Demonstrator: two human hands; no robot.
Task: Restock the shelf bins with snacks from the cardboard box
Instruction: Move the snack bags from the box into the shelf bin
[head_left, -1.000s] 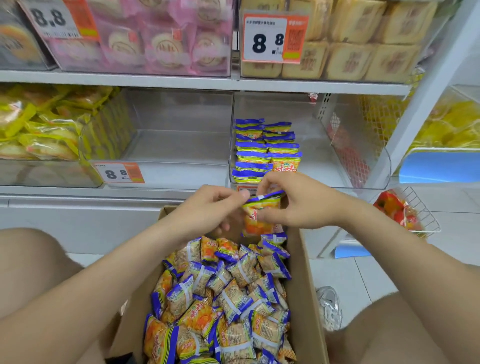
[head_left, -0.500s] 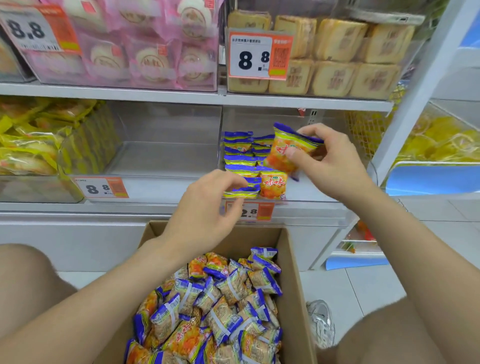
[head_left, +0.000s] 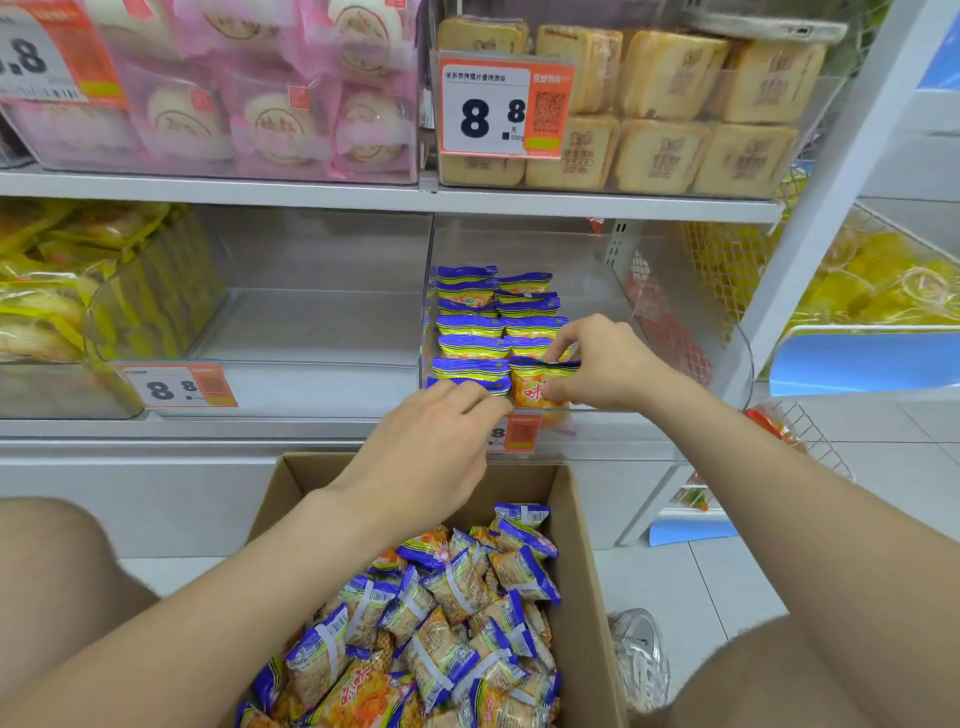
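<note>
Snack packet (head_left: 540, 388) in curled right hand (head_left: 610, 366)

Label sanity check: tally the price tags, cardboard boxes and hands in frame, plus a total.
price tags: 4 (one partly hidden behind the left hand)
cardboard box: 1
hands: 2 (left hand; right hand, pinching a snack packet)
Total: 7

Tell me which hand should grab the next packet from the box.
Probably left. The left hand sits nearest the cardboard box, at the bin front edge; the right hand is busy pinching an orange packet inside it.
</note>
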